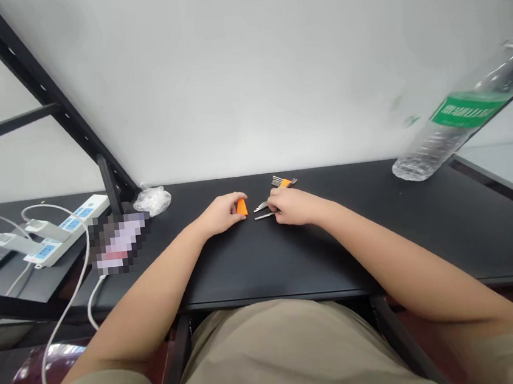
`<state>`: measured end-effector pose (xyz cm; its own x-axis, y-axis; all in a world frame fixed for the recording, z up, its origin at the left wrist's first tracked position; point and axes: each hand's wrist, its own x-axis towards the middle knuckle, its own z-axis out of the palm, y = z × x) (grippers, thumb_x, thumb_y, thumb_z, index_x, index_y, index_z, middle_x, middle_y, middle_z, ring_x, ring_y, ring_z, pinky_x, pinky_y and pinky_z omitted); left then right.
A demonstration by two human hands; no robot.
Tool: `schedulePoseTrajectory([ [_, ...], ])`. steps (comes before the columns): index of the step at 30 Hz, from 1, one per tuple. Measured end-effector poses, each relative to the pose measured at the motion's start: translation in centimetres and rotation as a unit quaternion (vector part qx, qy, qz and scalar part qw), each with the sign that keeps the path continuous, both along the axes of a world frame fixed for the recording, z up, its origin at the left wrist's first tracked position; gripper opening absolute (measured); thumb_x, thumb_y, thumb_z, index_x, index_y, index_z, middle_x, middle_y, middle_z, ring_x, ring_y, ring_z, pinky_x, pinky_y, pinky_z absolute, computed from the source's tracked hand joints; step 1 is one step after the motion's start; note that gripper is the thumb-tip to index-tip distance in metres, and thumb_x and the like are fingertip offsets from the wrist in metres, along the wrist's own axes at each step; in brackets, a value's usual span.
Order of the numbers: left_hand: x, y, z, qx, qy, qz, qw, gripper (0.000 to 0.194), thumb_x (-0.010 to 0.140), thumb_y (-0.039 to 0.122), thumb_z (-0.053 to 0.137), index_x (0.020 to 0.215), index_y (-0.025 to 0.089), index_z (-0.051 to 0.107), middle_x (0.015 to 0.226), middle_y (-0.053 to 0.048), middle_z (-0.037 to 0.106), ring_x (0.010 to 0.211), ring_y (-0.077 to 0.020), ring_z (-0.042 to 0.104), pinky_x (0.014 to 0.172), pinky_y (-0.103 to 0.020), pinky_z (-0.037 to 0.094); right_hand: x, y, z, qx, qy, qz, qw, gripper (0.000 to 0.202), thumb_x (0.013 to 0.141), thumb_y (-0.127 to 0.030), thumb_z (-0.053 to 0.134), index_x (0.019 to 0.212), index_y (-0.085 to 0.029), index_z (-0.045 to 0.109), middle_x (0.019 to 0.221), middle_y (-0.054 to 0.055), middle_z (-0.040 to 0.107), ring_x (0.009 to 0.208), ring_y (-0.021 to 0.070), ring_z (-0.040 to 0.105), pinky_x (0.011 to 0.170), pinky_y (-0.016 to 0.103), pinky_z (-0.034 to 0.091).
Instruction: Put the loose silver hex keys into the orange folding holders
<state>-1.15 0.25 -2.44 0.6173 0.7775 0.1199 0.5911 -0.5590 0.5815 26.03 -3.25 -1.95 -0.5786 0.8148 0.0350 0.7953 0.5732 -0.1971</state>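
My left hand (221, 214) pinches a small orange plastic holder (241, 207) between thumb and fingers, just above the black table. To its right, my right hand (292, 205) is closed, with several thin metal hex keys (262, 207) poking out leftward from under its fingers. One of them lies slightly apart, nearer to me. How many the right hand grips is hidden by its fingers. Right behind that hand rests a second orange holder (285, 183) with a row of hex keys through it.
A black table (273, 263) runs along a pale wall. At right a large clear bottle (454, 116) with a green label leans over. On the left are a crumpled plastic bag (153, 200), a blurred-out phone (122, 243) on a cable, a white power strip (72, 229) and a black metal frame (44, 86).
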Motion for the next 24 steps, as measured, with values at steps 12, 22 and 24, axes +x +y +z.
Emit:
schedulePoseTrajectory([
  [12,0.0,-0.1,0.2,-0.015,-0.045,0.008,0.999,0.057,0.081,0.035,0.073,0.135,0.023,0.06,0.081,0.003,0.063,0.07,-0.0143,0.058,0.072,-0.029,0.05,0.2,-0.3,1.2,0.045,0.2,0.033,0.978,0.015,0.093,-0.019,0.054,0.091,-0.021,0.069,0.092,0.005,0.069,0.089,0.0199,0.059,0.082,0.033,0.042],
  [22,0.1,-0.6,0.6,-0.02,-0.051,0.023,0.998,0.055,0.082,0.04,0.071,0.133,0.021,0.062,0.081,0.002,0.065,0.07,-0.0145,0.059,0.072,-0.029,0.05,0.6,-0.3,1.5,0.02,0.243,-0.004,0.97,0.015,0.091,-0.025,0.058,0.093,-0.021,0.072,0.09,0.004,0.07,0.085,0.0195,0.059,0.079,0.032,0.042],
  [24,0.2,-0.7,0.6,-0.022,-0.057,0.022,0.998,0.055,0.082,0.041,0.072,0.132,0.021,0.062,0.082,0.001,0.065,0.071,-0.0146,0.059,0.073,-0.029,0.05,0.7,-0.3,1.5,0.014,0.252,-0.011,0.967,0.015,0.091,-0.026,0.058,0.093,-0.021,0.072,0.09,0.004,0.07,0.083,0.0191,0.059,0.078,0.032,0.042],
])
